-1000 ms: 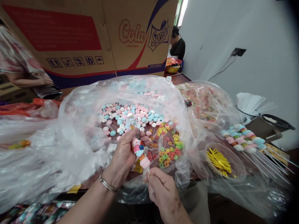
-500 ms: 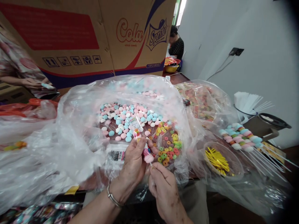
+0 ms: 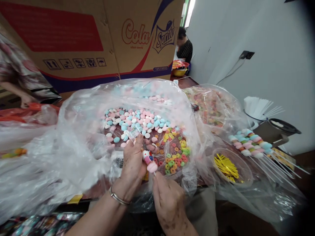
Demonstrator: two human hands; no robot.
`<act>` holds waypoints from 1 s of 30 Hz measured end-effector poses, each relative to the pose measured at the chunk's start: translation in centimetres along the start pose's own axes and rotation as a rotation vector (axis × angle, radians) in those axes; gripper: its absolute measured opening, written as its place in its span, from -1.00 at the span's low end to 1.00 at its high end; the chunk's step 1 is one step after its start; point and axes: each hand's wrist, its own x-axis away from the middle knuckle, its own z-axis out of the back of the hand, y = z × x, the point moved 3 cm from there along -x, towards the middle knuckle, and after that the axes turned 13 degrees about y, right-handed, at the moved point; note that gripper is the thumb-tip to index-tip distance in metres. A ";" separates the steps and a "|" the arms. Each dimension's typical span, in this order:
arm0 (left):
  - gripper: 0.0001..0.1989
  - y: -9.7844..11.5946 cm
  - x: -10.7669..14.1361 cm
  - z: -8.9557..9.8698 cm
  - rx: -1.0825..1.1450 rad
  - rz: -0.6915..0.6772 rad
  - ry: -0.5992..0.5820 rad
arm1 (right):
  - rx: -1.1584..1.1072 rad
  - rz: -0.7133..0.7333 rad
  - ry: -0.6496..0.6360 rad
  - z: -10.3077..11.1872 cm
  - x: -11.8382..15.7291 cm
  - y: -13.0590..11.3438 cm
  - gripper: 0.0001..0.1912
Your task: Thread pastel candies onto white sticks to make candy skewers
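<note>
A wrapped candy skewer (image 3: 149,161), pink and white with a dark-and-red printed patch, slants between my two hands. My left hand (image 3: 133,164), a metal bangle at its wrist, is closed around its upper part. The top of the clear printed wrapper (image 3: 135,131) sticks out past my left thumb. My right hand (image 3: 168,198) pinches the white stick just under the lowest pink candy. Beyond my hands lie pink, blue and white marshmallow candies (image 3: 147,119) on plastic sheeting. Coloured candy rings (image 3: 176,157) lie to the right of the skewer.
To the right are a clear tub of yellow ties (image 3: 227,167), finished-looking candy skewers (image 3: 252,142) and a dark jug (image 3: 278,131). White sticks (image 3: 258,106) stand behind them. A big carton (image 3: 86,36) blocks the back. Two people are nearby: patterned sleeve (image 3: 17,62), dark top (image 3: 185,50).
The skewer has shifted slightly left and down in my hands, and more of its candy shows. My left hand's grip has changed. At far left, the other person's hand has lowered to the red plastic.
</note>
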 end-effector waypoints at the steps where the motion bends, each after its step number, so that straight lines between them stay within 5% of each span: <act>1: -0.69 -0.1 -0.1 0.0 0.000 -0.016 0.012 | 0.028 0.026 0.005 -0.1 0.0 -0.2 -0.71; 5: -0.67 -0.5 -0.5 0.2 -0.041 -0.084 0.039 | 0.043 0.016 -0.055 -0.5 -0.2 -0.5 -0.71; 8: -0.65 -0.6 -0.6 0.5 -0.057 -0.055 0.045 | -0.079 -0.149 -0.154 -0.6 -0.2 0.0 -0.68; 14: -0.64 -0.8 0.5 0.8 -0.024 0.180 -0.120 | -0.622 -0.905 -0.407 -1.3 0.6 1.2 -0.65; 17: -0.64 -1.3 1.1 0.9 0.008 0.243 -0.155 | -0.845 -1.183 -0.412 -1.6 0.8 0.9 -0.61; 23: -0.73 -1.6 1.1 0.9 0.000 0.215 -0.168 | -0.950 -1.341 -0.319 -1.4 0.1 1.0 -0.68; 30: -0.76 -0.2 0.1 0.5 0.175 0.372 -0.309 | -1.176 -1.449 -0.416 -1.0 -0.4 0.7 -0.78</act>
